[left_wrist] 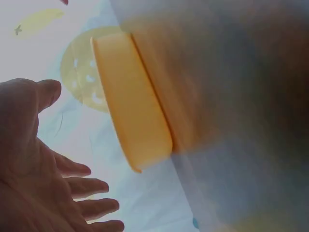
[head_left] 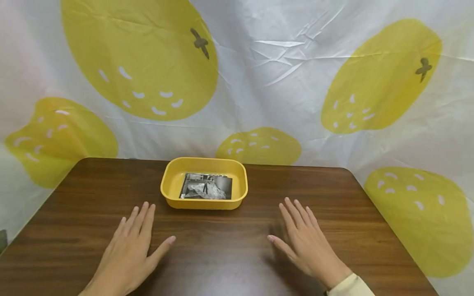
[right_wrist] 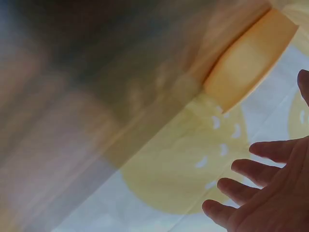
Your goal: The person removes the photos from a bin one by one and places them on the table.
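Note:
A yellow plastic tray (head_left: 203,204) with rounded corners stands near the far edge of the table. Inside it lies a black-and-white photo print (head_left: 207,187) of a figure in a wide dress. My left hand (head_left: 129,250), fingers straight and thumb spread, is over the table in front of the tray's left side. Mirroring it, my right hand (head_left: 307,242) is stretched out to the right of the tray, a shadow beneath it. Neither hand holds anything. Both wrist views show the outer wall of the tray (left_wrist: 130,101) beyond the spread fingers (right_wrist: 256,171).
The dark brown wooden table (head_left: 218,250) has rounded far corners. Behind it hangs a white curtain (head_left: 252,98) printed with large yellow lemons, close to the table's back edge. A pale sleeve (head_left: 352,286) shows at the right wrist.

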Demonstrator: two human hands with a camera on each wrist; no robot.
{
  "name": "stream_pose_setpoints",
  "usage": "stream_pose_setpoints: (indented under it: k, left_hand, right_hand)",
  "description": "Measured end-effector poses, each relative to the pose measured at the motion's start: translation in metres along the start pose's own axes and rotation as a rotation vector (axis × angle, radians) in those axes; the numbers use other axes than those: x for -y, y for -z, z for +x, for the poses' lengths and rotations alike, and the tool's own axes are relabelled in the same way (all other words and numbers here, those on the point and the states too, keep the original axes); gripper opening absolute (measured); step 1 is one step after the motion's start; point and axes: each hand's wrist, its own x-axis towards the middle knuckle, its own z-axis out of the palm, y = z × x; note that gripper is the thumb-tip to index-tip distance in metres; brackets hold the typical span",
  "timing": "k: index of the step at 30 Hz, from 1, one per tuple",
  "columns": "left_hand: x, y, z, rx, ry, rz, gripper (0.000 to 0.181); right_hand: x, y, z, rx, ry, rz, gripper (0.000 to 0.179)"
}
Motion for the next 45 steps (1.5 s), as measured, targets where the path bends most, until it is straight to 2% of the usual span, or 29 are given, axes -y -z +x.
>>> stream_pose_setpoints:
  k: [4,10,13,17,20,23,27,31,35,39,45]
  left_hand:
    - [0.004,0.012,0.014,0.004,0.047,-0.083,0.088]
    - [0.012,0.024,0.048,0.043,0.150,-0.186,0.087]
    - [0.014,0.024,0.063,0.055,0.159,-0.227,0.085]
    - [0.018,0.022,0.082,0.105,0.190,-0.270,0.086]
    - [0.021,0.021,0.094,0.136,0.222,-0.290,0.085]
    - [0.025,0.018,0.104,0.162,0.238,-0.298,0.082]
    - [0.029,0.010,0.113,0.196,0.244,-0.319,0.076]
    - [0.032,0.004,0.118,0.216,0.250,-0.326,0.066]
    - [0.034,0.001,0.122,0.227,0.256,-0.337,0.054]
    - [0.035,-0.004,0.126,0.238,0.279,-0.387,0.044]
    - [0.037,-0.008,0.130,0.229,0.300,-0.427,0.037]
  right_hand:
    - [0.005,0.003,0.027,0.025,0.019,0.040,0.078]
    - [0.013,0.009,0.071,0.037,0.062,0.108,0.076]
    - [0.016,0.010,0.092,0.058,0.071,0.146,0.073]
    - [0.022,0.007,0.120,0.102,0.069,0.179,0.070]
    - [0.028,0.001,0.142,0.161,0.056,0.211,0.069]
    - [0.034,-0.007,0.161,0.255,0.018,0.268,0.069]
    - [0.040,-0.022,0.183,0.377,-0.053,0.332,0.069]
    - [0.045,-0.045,0.202,0.444,-0.059,0.332,0.065]
    - [0.049,-0.069,0.217,0.511,-0.100,0.304,0.053]
    - [0.052,-0.091,0.225,0.549,-0.169,0.228,0.046]
    - [0.058,-0.099,0.229,0.536,-0.254,0.174,0.049]
